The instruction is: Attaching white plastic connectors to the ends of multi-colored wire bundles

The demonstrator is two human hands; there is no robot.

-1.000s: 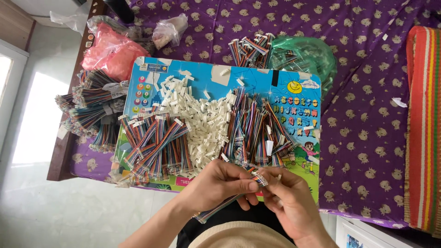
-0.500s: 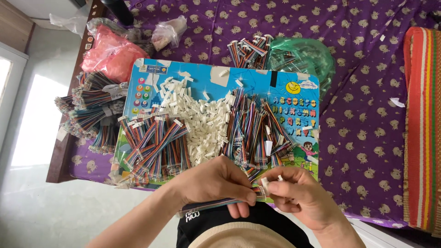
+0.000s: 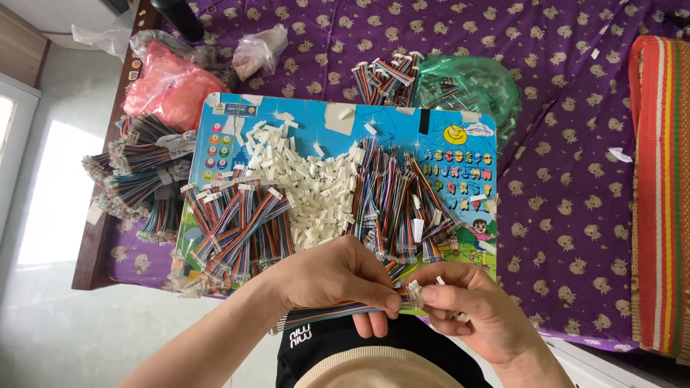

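Note:
My left hand (image 3: 338,276) pinches a flat multicoloured ribbon cable (image 3: 323,315) near its end; the cable trails left below my wrist. My right hand (image 3: 467,305) holds a small white connector housing (image 3: 415,293) against that cable end, fingertips of both hands meeting. Both hands hover over the near edge of a blue children's board (image 3: 460,154) used as a tray. On the board lie a heap of white connector housings (image 3: 316,183), a pile of ribbon cables on the left (image 3: 241,230) and another on the right (image 3: 395,205).
The board rests on a purple patterned cloth (image 3: 575,215). More cable bundles (image 3: 140,179) lie at the left edge and behind the board (image 3: 384,75). A pink bag (image 3: 169,86), clear bags (image 3: 259,50), a green bag (image 3: 471,90) and a striped mat (image 3: 658,194) surround it.
Both hands stayed at the board's near edge. The right hand shifted slightly and the connector housing now sits pressed against the cable end between the fingertips.

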